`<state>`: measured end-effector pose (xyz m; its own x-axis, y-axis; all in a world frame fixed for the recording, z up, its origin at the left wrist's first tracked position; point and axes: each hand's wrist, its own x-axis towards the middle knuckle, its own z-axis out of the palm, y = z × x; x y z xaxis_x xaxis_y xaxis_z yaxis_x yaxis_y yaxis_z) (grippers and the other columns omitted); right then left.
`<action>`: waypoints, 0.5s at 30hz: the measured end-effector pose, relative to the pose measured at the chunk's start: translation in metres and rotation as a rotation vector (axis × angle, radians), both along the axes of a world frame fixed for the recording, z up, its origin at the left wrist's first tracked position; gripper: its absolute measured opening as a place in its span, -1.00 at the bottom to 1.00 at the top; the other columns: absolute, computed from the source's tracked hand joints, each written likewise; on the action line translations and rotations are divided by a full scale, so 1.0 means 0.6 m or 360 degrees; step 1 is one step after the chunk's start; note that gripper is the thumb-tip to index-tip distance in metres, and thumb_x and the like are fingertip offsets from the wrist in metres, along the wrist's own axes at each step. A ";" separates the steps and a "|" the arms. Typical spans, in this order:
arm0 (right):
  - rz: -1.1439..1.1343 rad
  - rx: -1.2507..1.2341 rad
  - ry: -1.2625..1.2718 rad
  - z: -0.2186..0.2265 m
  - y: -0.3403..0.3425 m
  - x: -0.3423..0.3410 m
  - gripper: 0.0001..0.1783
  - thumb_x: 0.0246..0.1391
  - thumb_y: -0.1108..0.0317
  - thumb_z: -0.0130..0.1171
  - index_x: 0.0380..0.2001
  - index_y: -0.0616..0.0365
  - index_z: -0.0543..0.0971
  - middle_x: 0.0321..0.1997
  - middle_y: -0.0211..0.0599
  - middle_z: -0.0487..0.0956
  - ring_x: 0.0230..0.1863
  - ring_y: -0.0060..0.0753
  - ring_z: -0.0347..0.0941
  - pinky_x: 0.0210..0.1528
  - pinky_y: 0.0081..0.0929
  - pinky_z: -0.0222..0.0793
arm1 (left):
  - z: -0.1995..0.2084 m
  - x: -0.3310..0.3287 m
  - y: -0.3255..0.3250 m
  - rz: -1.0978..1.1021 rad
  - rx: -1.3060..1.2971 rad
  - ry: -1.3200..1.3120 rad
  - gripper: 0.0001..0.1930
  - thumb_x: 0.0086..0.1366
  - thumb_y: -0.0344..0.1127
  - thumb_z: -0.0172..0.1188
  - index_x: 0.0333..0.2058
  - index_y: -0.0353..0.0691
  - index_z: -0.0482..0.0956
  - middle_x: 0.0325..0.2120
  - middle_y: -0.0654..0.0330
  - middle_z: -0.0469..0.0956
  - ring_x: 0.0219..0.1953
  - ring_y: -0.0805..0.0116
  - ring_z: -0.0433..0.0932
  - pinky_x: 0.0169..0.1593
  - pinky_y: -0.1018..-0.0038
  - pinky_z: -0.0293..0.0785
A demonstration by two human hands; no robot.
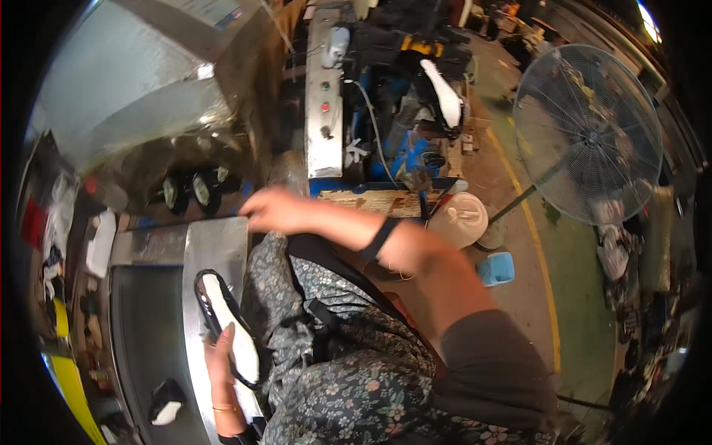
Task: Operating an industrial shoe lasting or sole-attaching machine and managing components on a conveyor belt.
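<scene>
Close in, my left hand [220,357] had the white-soled shoe [243,343] pinched at its near left edge over the tabletop [222,248], long axis near to far, far end tipped left. The floral apron [356,386] crowded its right! Beyond, rightward, my right hand [276,211] hung blurred, grip unreadable; dark shoes [202,191] sat left and farther.

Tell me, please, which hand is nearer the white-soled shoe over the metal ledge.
Left. The left hand grips the shoe from its left side; the right hand is apart from it, beyond its far end, to the right.
</scene>
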<state>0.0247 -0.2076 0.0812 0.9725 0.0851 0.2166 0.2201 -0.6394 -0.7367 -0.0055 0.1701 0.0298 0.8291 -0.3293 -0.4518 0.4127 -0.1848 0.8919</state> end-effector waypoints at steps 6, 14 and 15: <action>-0.1409 -0.1403 -0.0008 0.213 -0.382 -0.167 -0.56 -0.09 0.08 0.29 -0.15 0.08 0.62 -0.15 -0.08 0.61 -0.08 -0.05 0.52 0.01 -0.18 0.43 | -0.074 -0.054 0.111 -0.0447 0.1088 -0.1412 -0.01 0.09 -0.36 0.27 0.34 -0.45 -0.23 0.28 -0.41 0.01 0.34 -0.31 0.04 0.35 0.11 0.02; -0.2250 -0.1225 0.0232 0.181 -0.489 -0.258 -0.14 -0.26 0.10 0.38 0.24 -0.30 0.37 0.32 0.00 0.22 0.14 0.22 0.29 0.20 -0.01 0.21 | -0.071 -0.079 0.046 -0.0246 0.1015 -0.1156 -0.29 0.19 -0.38 0.19 0.27 -0.43 0.09 0.28 -0.30 0.05 0.33 -0.20 0.08 0.34 0.06 0.01; -0.2230 -0.1394 0.0108 0.176 -0.472 -0.250 -0.18 -0.24 0.14 0.37 0.22 -0.30 0.38 0.33 0.00 0.21 0.14 0.22 0.28 0.22 -0.03 0.18 | -0.069 -0.073 0.035 -0.0081 0.0752 -0.1105 -0.39 0.21 -0.44 0.17 0.22 -0.44 0.20 0.24 -0.25 0.17 0.31 -0.11 0.15 0.32 0.15 0.09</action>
